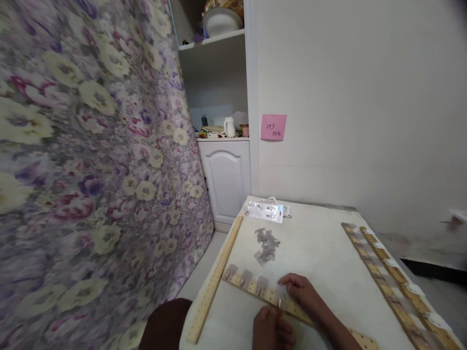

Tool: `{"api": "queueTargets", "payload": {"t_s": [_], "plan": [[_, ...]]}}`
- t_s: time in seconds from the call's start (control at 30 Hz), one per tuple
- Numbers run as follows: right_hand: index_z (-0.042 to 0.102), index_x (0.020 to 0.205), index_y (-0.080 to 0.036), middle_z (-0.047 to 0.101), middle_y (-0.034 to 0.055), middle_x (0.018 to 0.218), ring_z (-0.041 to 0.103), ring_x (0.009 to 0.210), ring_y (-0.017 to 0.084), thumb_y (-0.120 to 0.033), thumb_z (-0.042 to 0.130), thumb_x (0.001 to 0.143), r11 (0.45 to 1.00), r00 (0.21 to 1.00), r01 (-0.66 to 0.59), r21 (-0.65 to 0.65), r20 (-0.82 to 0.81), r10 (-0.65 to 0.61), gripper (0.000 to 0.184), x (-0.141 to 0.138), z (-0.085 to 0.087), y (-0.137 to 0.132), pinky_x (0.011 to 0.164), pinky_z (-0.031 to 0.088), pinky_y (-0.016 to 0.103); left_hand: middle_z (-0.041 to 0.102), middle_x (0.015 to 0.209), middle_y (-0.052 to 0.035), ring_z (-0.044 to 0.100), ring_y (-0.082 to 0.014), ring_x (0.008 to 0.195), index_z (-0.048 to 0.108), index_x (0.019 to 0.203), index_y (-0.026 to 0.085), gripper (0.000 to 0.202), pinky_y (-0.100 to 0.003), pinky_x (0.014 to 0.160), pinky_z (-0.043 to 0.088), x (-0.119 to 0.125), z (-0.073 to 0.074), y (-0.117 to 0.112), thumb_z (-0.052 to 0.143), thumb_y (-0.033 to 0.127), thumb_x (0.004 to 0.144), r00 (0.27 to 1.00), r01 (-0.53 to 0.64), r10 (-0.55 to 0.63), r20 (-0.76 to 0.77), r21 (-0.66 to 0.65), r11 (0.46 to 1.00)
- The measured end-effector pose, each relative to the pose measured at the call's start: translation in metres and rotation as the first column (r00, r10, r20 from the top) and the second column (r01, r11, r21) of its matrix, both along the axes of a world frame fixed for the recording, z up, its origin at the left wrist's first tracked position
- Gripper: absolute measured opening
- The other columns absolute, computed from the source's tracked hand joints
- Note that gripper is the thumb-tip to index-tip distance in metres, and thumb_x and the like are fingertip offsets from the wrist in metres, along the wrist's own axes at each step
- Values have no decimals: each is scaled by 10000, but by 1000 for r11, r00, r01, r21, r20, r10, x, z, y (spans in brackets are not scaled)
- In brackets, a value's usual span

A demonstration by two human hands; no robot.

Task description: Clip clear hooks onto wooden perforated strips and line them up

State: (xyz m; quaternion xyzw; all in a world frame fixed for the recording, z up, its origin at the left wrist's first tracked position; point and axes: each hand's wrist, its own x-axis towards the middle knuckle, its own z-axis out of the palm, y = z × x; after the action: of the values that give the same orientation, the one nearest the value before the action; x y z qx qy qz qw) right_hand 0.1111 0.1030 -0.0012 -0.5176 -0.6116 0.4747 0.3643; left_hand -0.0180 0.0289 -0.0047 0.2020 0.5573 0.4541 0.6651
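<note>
A long wooden strip with rows of holes [268,295] lies slantwise across the near part of the table. Several clear square adhesive hooks [245,279] with metal hooks sit along its left part. Over the strip, my left hand [269,329] is closed, its fingertips at the metal end of another clear adhesive hook [280,297]. My right hand [299,290] pinches at the upper edge of that same clear square; its fingers partly hide it. A loose pile of clear hooks [267,245] lies farther back on the table.
A bare holed strip [215,279] runs along the white table's [314,243] left edge. Two strips bearing hooks [383,277] lie at the right. Clear plastic packaging [264,211] is at the back. A floral curtain [109,194] hangs left, and a cabinet [229,180] stands behind.
</note>
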Motion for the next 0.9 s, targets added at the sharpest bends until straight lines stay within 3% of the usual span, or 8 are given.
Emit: {"api": "queueTargets", "payload": {"t_s": [0.27,0.4,0.57,0.9], "plan": [[683,840,-165,682,31,747,574,694,188,-274,439,668,998,997,-17,61,78,13,318,1,-6,2,657,428,292,587,434,27,494,-95,322,415,664,220,170,-186,346,272,5,7,3,487,331,770,1000,15,-15,-20,-14,1000],[682,872,-156,692,53,810,597,761,201,-258,436,693,993,990,-25,117,139,9,320,-1,-7,2,716,441,300,582,432,23,482,-90,313,423,664,214,185,-186,350,273,5,14,3,476,317,808,1000,13,-13,-2,-38,999],[678,899,-160,664,30,705,588,678,185,-280,465,713,996,985,-32,89,174,16,307,-3,-6,0,647,433,280,577,442,20,491,-85,317,447,677,198,240,-184,360,281,5,20,3,369,298,881,1000,20,-21,-8,-50,999],[677,911,-207,688,18,761,624,733,188,-306,519,729,997,970,-18,69,242,0,261,-5,-9,-2,680,438,278,562,421,14,470,-90,305,474,635,186,264,-201,360,264,8,16,9,383,276,867,997,-24,17,-74,-96,995]]}}
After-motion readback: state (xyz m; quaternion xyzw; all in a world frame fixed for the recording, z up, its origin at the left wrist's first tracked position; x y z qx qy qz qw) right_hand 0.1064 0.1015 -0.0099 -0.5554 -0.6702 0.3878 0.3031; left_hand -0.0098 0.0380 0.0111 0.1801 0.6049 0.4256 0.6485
